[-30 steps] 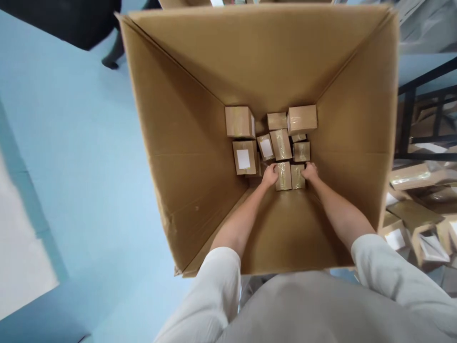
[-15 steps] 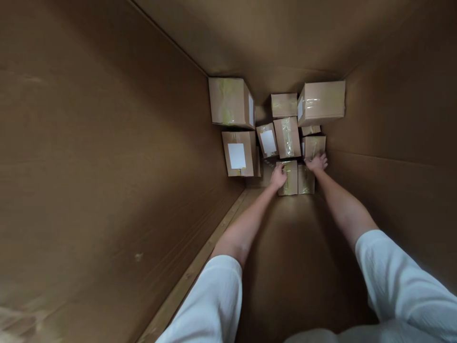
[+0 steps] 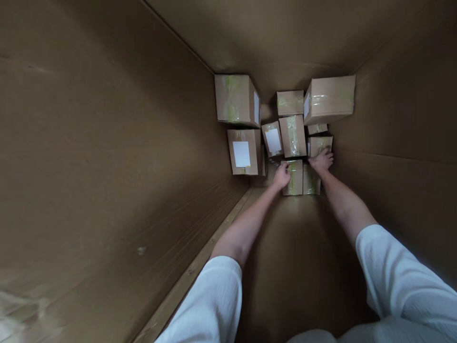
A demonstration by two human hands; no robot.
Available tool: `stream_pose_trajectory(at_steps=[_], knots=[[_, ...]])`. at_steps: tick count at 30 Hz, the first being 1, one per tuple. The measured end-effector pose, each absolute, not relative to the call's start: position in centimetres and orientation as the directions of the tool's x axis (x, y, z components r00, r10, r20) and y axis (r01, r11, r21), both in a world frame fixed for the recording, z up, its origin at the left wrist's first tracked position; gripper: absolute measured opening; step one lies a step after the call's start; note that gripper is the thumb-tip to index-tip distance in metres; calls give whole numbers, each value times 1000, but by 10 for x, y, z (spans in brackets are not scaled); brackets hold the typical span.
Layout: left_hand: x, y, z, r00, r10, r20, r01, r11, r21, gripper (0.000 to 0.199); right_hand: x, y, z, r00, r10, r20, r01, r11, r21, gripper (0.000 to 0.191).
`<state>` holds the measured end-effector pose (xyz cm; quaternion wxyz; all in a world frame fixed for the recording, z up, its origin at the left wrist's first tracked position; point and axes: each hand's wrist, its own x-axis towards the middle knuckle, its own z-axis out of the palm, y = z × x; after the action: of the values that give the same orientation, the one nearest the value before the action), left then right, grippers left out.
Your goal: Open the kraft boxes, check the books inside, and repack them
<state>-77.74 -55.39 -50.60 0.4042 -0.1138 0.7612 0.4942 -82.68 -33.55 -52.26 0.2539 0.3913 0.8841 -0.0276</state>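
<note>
Deep inside a large carton, my left hand (image 3: 282,176) is at the left edge of a small taped cardboard box (image 3: 295,183). Its fingers are curled over that box's upper left corner. My right hand (image 3: 322,162) lies with fingers spread on the near part of another small cardboard box (image 3: 317,143) by the right wall. Below that hand, a narrow taped box (image 3: 312,183) stands against the left hand's box. Just beyond them is a taller box (image 3: 293,136) with clear tape down its middle.
Large boxes sit in the far left (image 3: 233,97) and far right (image 3: 332,97) corners. A box with a white label (image 3: 244,155) stands by the left wall, and a smaller labelled box (image 3: 272,138) leans nearby. High cardboard walls (image 3: 107,143) surround everything.
The view has shifted slightly, so the boxes appear a little further right. My right hand has moved slightly over its box; my left hand stays at the same box.
</note>
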Motion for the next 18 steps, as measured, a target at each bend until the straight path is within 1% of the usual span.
stream_pose_trajectory(at_steps=[5,9,12,15,18], knots=[[-781,-548,-489,-659,218,-719,-557,501,663,51,-834,-342,-499,-591,687,-423,704,695,144,92],[-785,-537,-454,-658,177,-732,-544,561,624,51,-840,-338,-463,-617,667,-417,705,705,84,90],[-787,-527,-417,-661,171,-731,-527,588,613,51,-841,-331,-421,-627,637,-449,696,716,44,91],[-791,-522,-376,-695,169,-699,-496,591,636,52,-837,-327,-373,-630,615,-474,698,716,1,88],[-797,-523,-333,-717,174,-675,-467,599,650,53,-832,-331,-320,-633,597,-494,697,716,-28,91]])
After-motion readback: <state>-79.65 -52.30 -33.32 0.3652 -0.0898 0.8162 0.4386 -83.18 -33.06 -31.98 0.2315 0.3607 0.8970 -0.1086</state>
